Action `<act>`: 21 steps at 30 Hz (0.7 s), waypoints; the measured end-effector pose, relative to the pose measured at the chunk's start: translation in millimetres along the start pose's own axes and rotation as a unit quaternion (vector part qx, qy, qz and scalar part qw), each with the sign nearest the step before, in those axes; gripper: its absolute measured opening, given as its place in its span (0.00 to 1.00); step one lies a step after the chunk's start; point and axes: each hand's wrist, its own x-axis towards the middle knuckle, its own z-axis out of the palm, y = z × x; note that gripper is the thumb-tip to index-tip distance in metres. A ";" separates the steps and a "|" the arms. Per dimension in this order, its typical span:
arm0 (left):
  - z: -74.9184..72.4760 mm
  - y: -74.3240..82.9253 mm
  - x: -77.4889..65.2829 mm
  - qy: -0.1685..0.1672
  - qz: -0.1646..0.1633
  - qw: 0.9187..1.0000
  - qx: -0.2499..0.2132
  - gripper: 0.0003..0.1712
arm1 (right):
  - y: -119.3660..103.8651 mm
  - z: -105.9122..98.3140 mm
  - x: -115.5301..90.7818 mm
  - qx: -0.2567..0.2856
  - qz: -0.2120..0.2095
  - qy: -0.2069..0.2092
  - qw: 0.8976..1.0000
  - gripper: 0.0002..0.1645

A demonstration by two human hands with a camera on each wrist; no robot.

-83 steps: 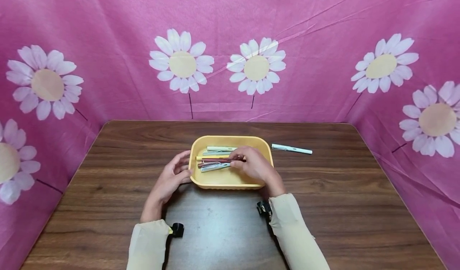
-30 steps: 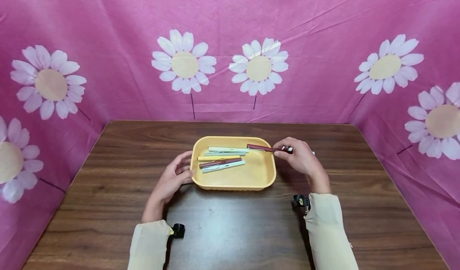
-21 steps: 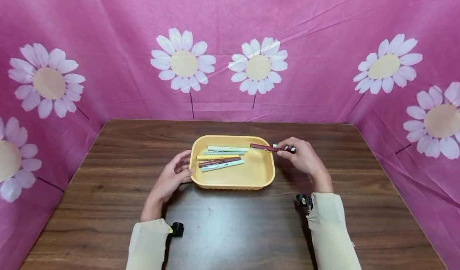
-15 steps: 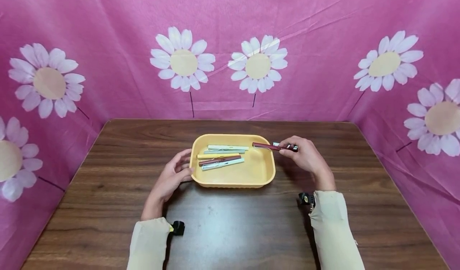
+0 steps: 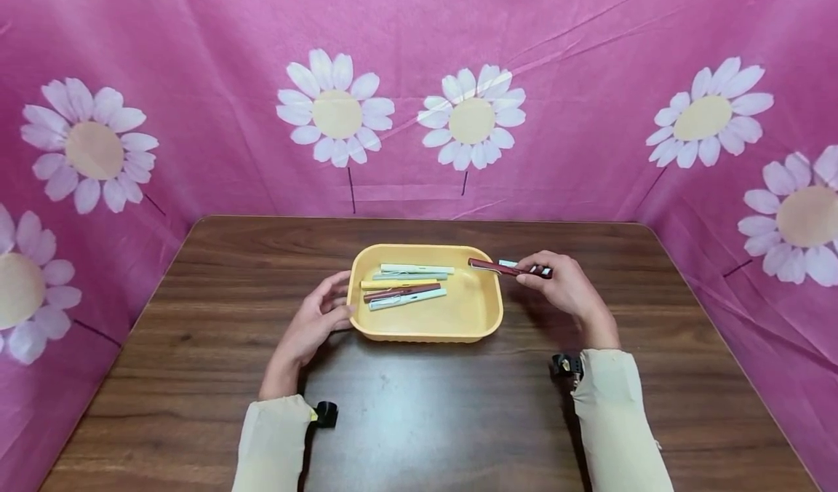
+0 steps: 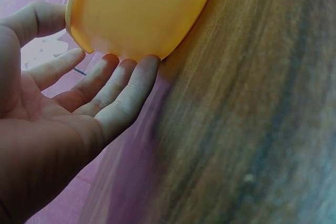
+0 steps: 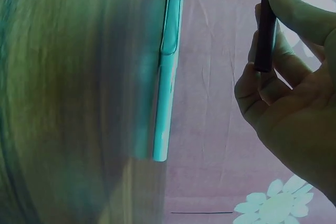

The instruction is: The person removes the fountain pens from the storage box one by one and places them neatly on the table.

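Observation:
My right hand [image 5: 568,287] pinches a dark red pen [image 5: 484,266] between thumb and fingertips. The pen's clip end reaches over the right rim of a yellow tray [image 5: 425,326]. In the right wrist view that pen [image 7: 266,35] is partly cut off at the top. At the tray's left end my left hand [image 5: 314,322] holds on, thumb at the rim and fingertips [image 6: 137,80] against the outer wall. Inside lie a pale green pen [image 5: 425,268], a grey-green pen [image 5: 419,276], a yellow pen [image 5: 393,284], a brownish-red pen [image 5: 409,292] and a pale blue pen [image 5: 409,300].
A pale blue pen [image 7: 167,87] lies on the table to the right of the tray, partly hidden by the right hand in the head view. The wooden table [image 5: 419,412] ends at a pink flowered cloth [image 5: 406,186].
My right hand has taken the dark red pen from the tray's middle and carried it right, past the right rim. In the last second it edged slightly further right. The left hand stays put.

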 end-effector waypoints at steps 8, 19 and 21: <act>0.1 -0.7 0.6 0.001 0.005 1.000 -0.002 0.36 | 12.1 -6.8 -3.3 -0.003 -0.002 0.011 1.000 0.08; -0.6 -1.5 0.5 0.001 0.005 1.000 -0.002 0.37 | 23.0 -13.5 -3.6 -0.048 -0.011 0.023 0.999 0.07; -0.7 -2.0 0.5 0.000 0.006 1.000 -0.002 0.37 | 25.4 -13.8 -4.3 -0.048 -0.016 0.021 0.999 0.07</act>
